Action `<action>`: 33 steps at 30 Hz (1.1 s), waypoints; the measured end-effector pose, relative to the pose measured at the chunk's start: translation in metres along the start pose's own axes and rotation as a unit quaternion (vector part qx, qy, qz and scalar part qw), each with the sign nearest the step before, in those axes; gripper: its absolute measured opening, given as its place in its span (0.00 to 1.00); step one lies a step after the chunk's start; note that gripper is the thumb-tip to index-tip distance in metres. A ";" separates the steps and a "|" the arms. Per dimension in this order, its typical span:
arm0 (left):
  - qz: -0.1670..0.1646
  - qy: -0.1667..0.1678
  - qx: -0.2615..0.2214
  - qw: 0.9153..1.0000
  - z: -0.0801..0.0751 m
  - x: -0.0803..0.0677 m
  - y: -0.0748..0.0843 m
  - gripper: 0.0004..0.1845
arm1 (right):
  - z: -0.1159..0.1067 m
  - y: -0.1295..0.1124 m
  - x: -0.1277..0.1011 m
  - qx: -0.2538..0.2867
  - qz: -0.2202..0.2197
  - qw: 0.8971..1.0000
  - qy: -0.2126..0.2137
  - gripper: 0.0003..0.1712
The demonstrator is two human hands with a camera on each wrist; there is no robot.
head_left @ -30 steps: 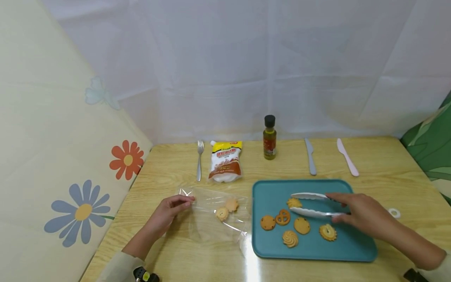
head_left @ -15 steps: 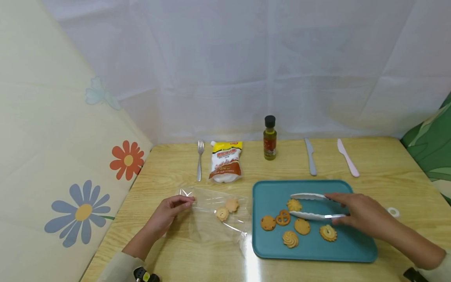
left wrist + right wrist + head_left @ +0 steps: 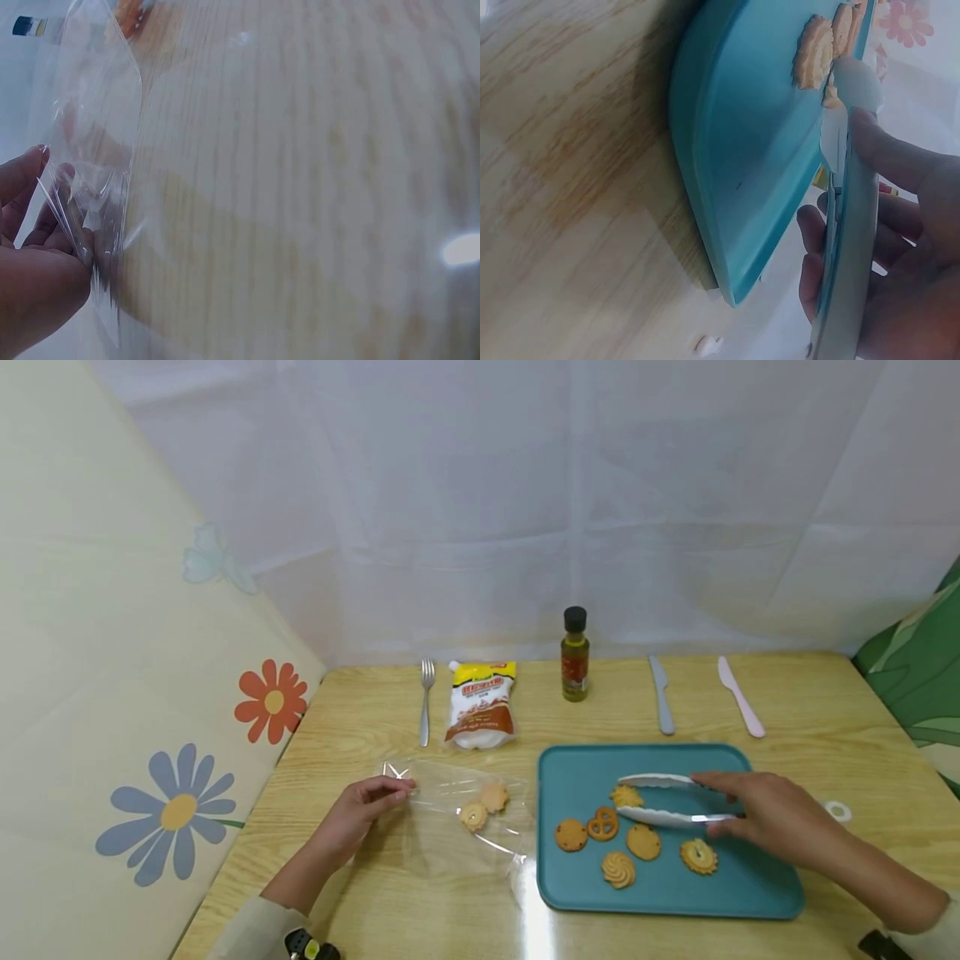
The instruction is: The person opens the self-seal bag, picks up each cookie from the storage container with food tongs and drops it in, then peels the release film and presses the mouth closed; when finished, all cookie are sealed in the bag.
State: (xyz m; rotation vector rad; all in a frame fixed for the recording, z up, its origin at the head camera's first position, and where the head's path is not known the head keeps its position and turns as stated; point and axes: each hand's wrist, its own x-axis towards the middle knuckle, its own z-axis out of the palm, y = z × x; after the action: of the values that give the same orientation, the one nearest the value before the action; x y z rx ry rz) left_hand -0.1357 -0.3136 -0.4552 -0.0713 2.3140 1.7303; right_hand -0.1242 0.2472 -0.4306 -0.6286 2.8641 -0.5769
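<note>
My left hand [image 3: 360, 814] pinches the edge of a clear plastic bag [image 3: 442, 856] at its left side. In the left wrist view, thumb and fingers are on the crinkled film [image 3: 105, 202]. Two cookies, a round one [image 3: 473, 816] and a star-edged one [image 3: 494, 797], lie inside the bag. My right hand [image 3: 776, 818] holds white-tipped tongs [image 3: 660, 817] over a teal tray [image 3: 738, 889]. The tong tips stand either side of a ruffled cookie [image 3: 626, 795]; whether both touch it I cannot tell. Several other cookies, including a swirl cookie [image 3: 618, 869] and a pretzel-shaped one [image 3: 602, 823], lie on the tray.
Along the back stand a fork [image 3: 426, 702], a yellow, white and brown pouch [image 3: 482, 706] and a dark-capped bottle [image 3: 574, 660]. A grey knife [image 3: 662, 693] and a pink knife [image 3: 740, 696] lie behind the tray. A small white ring [image 3: 838, 812] is right of it.
The tong tips spread slightly, then narrowed a little around the ruffled cookie. My left hand and the bag stay in place.
</note>
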 end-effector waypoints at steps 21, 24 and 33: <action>-0.009 -0.001 0.005 1.000 0.000 -0.001 0.002 0.14 | -0.003 -0.010 0.005 0.013 -0.027 0.999 0.029 0.40; -0.008 0.000 0.005 1.000 0.000 -0.001 0.003 0.14 | -0.003 -0.014 0.007 0.020 -0.029 0.999 0.027 0.40; -0.002 -0.002 0.002 1.000 0.000 -0.001 0.002 0.15 | -0.001 -0.028 0.017 0.031 -0.054 0.998 0.031 0.38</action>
State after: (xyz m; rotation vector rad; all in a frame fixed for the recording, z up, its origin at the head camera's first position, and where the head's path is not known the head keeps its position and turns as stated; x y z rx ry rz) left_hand -0.1350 -0.3131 -0.4534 -0.0703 2.3135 1.7222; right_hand -0.1290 0.2167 -0.4196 -0.7730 2.8696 -0.7101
